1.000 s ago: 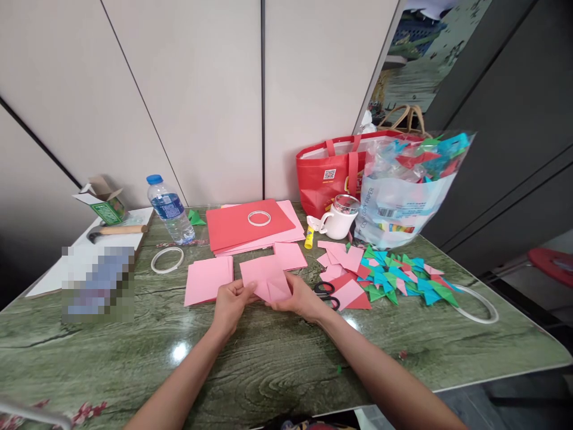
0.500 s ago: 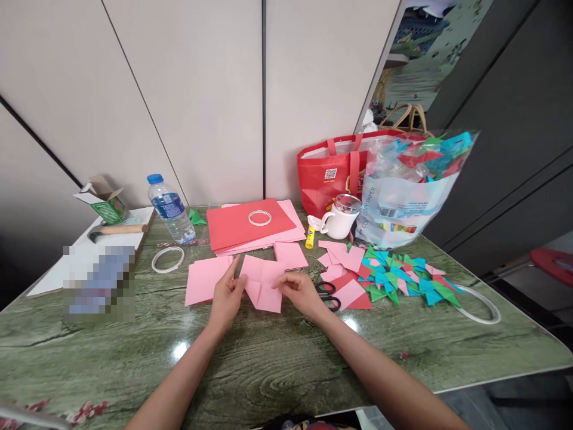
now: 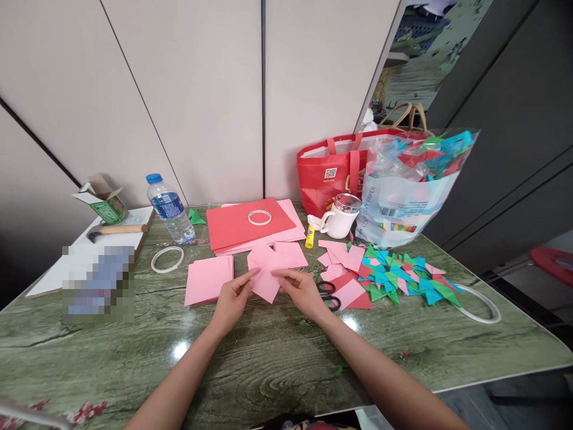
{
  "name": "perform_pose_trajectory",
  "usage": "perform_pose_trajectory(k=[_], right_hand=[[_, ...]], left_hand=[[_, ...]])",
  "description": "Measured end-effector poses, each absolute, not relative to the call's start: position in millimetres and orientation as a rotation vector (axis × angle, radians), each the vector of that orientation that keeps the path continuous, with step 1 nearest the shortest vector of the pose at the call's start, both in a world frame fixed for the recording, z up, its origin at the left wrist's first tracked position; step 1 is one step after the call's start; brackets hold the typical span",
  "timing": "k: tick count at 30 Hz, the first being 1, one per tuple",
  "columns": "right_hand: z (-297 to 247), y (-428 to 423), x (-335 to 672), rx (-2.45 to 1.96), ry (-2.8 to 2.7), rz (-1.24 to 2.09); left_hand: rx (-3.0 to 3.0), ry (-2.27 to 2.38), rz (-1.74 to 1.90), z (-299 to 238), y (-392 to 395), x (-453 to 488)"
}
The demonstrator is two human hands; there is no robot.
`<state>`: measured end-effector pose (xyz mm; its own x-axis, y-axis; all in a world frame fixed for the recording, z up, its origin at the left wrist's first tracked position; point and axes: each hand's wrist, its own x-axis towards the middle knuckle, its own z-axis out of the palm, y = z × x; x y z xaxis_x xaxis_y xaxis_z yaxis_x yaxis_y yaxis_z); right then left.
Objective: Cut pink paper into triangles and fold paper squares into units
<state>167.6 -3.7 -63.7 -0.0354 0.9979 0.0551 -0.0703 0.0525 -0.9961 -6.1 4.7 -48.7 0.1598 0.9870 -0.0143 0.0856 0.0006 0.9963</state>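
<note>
Both my hands hold one folded pink paper square [image 3: 266,276] just above the green table [image 3: 268,358]. My left hand [image 3: 233,301] pinches its left edge with thumb and forefinger. My right hand [image 3: 302,289] pinches its right side. A flat pink square [image 3: 208,279] lies left of my left hand. Another pink square [image 3: 293,254] lies behind the held paper. Black-handled scissors [image 3: 329,292] lie right of my right hand, touching it or nearly so.
Red and pink sheets [image 3: 250,227] with a tape ring [image 3: 259,217] lie behind. A water bottle [image 3: 169,209], second tape ring [image 3: 167,259], glue stick [image 3: 309,236], white mug [image 3: 340,218], red bag [image 3: 333,173], plastic bag [image 3: 407,191] and folded coloured triangles [image 3: 403,278] surround them.
The pink paper has been turned and refolded in my hands, going from a wider creased sheet to a smaller diamond shape. Both hands stayed in about the same spot.
</note>
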Motion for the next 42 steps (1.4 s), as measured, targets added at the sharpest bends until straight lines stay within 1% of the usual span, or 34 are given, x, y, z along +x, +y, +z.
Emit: perform_pose_trajectory(k=[6,12,16,18,22,30,36,42], right_hand=[[-57,-4,172,-1.122,-1.369,1.084],[-57,-4,172,-0.967,-1.322,1.264],[-57,-4,175,-0.957,-1.479,1.167],[-58,-5,176,-0.974,-1.499,1.172],[-58,-4,177,-1.016,-1.454,1.195],[-53,-5,175,-1.101,-1.376,1.009],[-56,-8,167,-1.105,-1.211,1.035],[-59,-8,166,-1.106,-1.168,1.04]], left_hand=[[1.282,1.081,1.053,-52,7,-10],[1.263,1.102,1.058,-51,9,-14],[1.249,1.112,1.111,-50,10,-15],[1.234,1.115,1.121,-48,9,-14],[1.19,1.129,1.095,-44,7,-11],[1.216,1.094,1.074,-44,2,-8],[1.17,1.038,1.067,-44,-1,-4],[1.056,0.948,1.097,-46,-4,1]])
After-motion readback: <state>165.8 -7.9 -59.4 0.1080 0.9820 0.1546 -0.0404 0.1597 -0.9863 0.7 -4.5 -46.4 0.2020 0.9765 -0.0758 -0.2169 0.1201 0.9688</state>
